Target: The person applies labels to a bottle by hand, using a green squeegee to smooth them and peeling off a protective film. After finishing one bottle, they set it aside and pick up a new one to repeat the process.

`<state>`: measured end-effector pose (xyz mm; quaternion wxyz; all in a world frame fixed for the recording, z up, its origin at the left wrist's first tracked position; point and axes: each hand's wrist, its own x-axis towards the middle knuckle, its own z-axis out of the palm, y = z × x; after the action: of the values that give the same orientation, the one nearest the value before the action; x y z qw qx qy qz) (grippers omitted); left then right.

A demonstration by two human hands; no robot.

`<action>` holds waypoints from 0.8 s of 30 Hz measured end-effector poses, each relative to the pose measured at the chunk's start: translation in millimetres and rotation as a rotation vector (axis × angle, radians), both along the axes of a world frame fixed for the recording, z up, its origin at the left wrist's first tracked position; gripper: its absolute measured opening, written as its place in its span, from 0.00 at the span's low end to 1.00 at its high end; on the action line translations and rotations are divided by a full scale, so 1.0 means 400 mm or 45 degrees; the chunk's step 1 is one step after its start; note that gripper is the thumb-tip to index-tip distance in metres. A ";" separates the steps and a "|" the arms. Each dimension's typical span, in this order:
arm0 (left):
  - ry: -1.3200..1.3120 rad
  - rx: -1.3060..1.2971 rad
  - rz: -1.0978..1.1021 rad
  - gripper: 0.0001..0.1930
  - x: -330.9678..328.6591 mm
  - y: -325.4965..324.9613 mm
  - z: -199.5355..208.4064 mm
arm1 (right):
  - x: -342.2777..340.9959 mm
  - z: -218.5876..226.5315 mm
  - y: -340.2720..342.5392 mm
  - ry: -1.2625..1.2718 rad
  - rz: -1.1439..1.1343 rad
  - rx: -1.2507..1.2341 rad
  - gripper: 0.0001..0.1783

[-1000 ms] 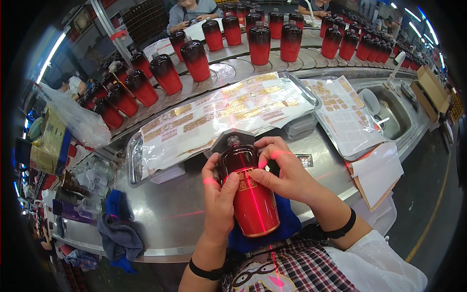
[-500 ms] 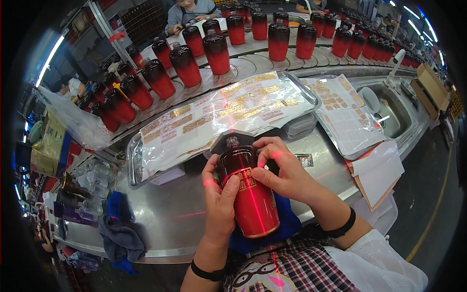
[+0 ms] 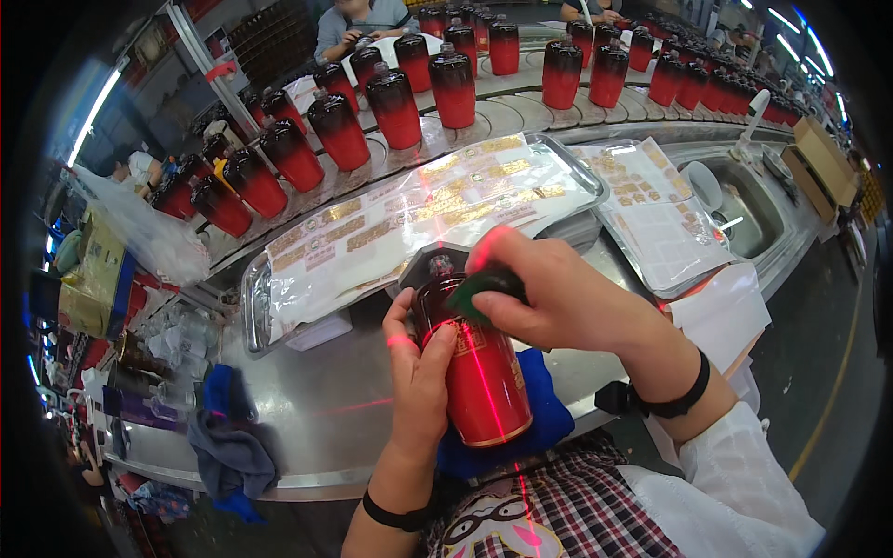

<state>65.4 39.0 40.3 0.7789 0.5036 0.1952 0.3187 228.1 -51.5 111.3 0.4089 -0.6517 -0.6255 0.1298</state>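
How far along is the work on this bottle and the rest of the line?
Done: a gold label already sits on the front of the red bottle. In hand: the left hand steadies the bottle while the right hand presses a green pad on its shoulder. Left: sheets of gold labels fill the tray, and many bottles stand on the conveyor; whether those are labelled cannot be told.

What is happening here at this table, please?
A person holds a red bottle lying tilted over a blue cloth. The left hand steadies its side, while the right hand presses a dark green pad on its upper part. Behind, a metal tray carries gold label sheets, and more red bottles stand on the conveyor.
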 end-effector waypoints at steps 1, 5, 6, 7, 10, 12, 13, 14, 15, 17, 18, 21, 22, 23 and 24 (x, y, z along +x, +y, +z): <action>-0.010 -0.010 0.003 0.30 0.004 -0.001 0.001 | 0.009 -0.008 0.002 -0.009 -0.009 0.003 0.14; -0.004 -0.019 0.023 0.30 0.002 -0.002 0.001 | 0.011 -0.042 0.000 -0.214 -0.133 0.194 0.14; -0.016 -0.031 0.006 0.31 0.002 -0.001 0.007 | 0.004 -0.046 -0.008 -0.446 -0.065 0.342 0.13; -0.028 -0.042 -0.012 0.31 0.002 0.000 0.010 | -0.003 -0.050 -0.018 -0.678 0.005 0.489 0.12; -0.053 -0.058 -0.019 0.31 0.001 0.001 0.007 | -0.025 -0.072 -0.066 -0.656 0.056 0.471 0.11; -0.049 -0.064 -0.023 0.31 0.004 0.000 0.010 | -0.027 -0.087 -0.082 -0.634 0.086 0.469 0.11; -0.045 -0.066 -0.023 0.31 0.005 0.001 0.010 | -0.028 -0.088 -0.085 -0.633 0.086 0.470 0.11; -0.045 -0.065 -0.022 0.31 0.007 0.001 0.004 | -0.030 -0.085 -0.090 -0.635 0.117 0.437 0.11; -0.051 -0.059 0.002 0.31 0.009 0.001 -0.002 | -0.031 -0.079 -0.094 -0.638 0.148 0.403 0.12; -0.061 -0.052 0.030 0.31 0.010 0.003 -0.005 | -0.027 -0.070 -0.099 -0.646 0.164 0.389 0.11; -0.050 -0.058 0.008 0.30 0.007 0.004 -0.001 | -0.028 -0.061 -0.100 -0.651 0.182 0.374 0.10; -0.052 -0.102 0.014 0.28 -0.003 0.009 0.000 | -0.020 0.019 -0.066 -0.505 0.358 0.169 0.08; -0.066 -0.147 0.010 0.27 0.001 0.009 -0.003 | -0.020 0.038 -0.039 -0.513 0.421 0.131 0.07; -0.068 -0.147 0.003 0.27 0.004 0.010 -0.009 | -0.019 0.048 0.002 -0.517 0.414 0.129 0.07; -0.090 -0.173 0.050 0.24 0.008 0.011 -0.017 | -0.018 0.053 0.049 -0.610 0.399 -0.027 0.07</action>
<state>68.5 43.6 33.6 0.8112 0.4341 0.1987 0.3377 221.0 -32.0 132.5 0.2174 -0.5634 -0.7960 0.0404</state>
